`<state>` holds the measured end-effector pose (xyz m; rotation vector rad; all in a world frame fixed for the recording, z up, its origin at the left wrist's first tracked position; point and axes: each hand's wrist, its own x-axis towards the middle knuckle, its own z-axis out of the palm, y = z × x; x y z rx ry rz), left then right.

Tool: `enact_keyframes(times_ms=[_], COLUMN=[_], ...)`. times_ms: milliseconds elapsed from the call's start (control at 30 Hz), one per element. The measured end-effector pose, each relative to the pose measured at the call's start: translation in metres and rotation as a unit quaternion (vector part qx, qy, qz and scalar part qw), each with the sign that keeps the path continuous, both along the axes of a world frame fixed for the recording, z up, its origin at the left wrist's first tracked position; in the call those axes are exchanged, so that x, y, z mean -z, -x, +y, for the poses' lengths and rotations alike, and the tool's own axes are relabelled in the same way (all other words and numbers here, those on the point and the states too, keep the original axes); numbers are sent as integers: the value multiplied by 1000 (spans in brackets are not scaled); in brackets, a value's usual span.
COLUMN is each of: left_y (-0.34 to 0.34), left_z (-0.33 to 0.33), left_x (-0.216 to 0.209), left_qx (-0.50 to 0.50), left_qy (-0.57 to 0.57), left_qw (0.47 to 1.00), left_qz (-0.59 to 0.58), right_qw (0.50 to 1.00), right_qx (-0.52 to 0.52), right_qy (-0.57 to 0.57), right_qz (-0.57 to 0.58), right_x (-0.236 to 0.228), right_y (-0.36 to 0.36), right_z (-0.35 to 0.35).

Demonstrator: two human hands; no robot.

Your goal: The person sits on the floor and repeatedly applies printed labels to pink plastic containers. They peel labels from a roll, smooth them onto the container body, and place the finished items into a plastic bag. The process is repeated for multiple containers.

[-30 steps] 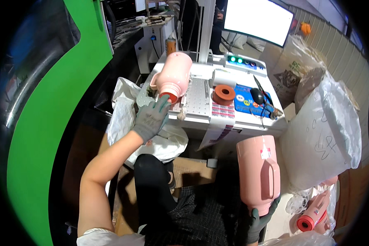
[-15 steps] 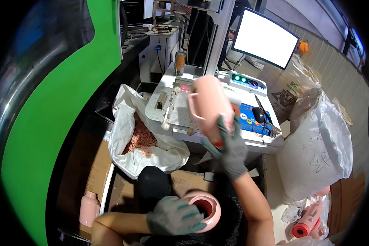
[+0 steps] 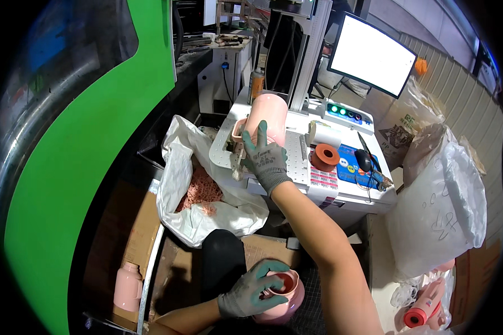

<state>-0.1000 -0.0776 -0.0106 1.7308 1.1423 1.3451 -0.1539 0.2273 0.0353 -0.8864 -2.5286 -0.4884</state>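
My right hand (image 3: 267, 159), in a grey-green glove, is closed on the near end of a pink thermos jug (image 3: 267, 114) with a side handle. The jug is tilted, its far end raised over the perforated metal plate (image 3: 293, 162) of a white machine table. Whether the jug touches the plate is hidden. Down at my lap, my gloved left hand (image 3: 253, 290) grips the rim of a second pink jug (image 3: 282, 310), fingers curled about its open mouth. The inside of that mouth looks reddish.
A white sack (image 3: 235, 215) of pink shavings stands left of the table. On the tabletop are a red-brown roll (image 3: 325, 157), labels, a mouse (image 3: 363, 160) and a spray can (image 3: 257, 84). A monitor (image 3: 373, 54) rises behind. More pink jugs (image 3: 128, 287) lie either side.
My right hand has carried its jug left and forward, over the perforated plate. My left hand has shifted on the lap jug's rim, and that jug now stands more upright. The view has shifted slightly.
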Motion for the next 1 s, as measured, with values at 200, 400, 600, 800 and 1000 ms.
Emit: enact_keyframes(times_ms=[200, 400, 600, 800, 1000], left_y=[-6, 7, -12, -9, -19], left_z=[32, 38, 66, 96, 75], left_x=[-53, -25, -29, -18, -39], left_qx=[76, 109, 104, 235, 221], left_qy=[-44, -27, -131, -44, -93], left_qw=[986, 978, 959, 918, 910], left_qz=[144, 175, 231, 317, 339], right_qw=[996, 979, 942, 708, 630], right_qx=[44, -53, -19, 520, 776], right_qy=[58, 65, 87, -194, -20], right_qz=[49, 185, 323, 437, 4], right_x=[24, 15, 19, 41, 133], right_y=[-22, -64, -376, -646, -764], right_z=[36, -42, -222, -453, -546])
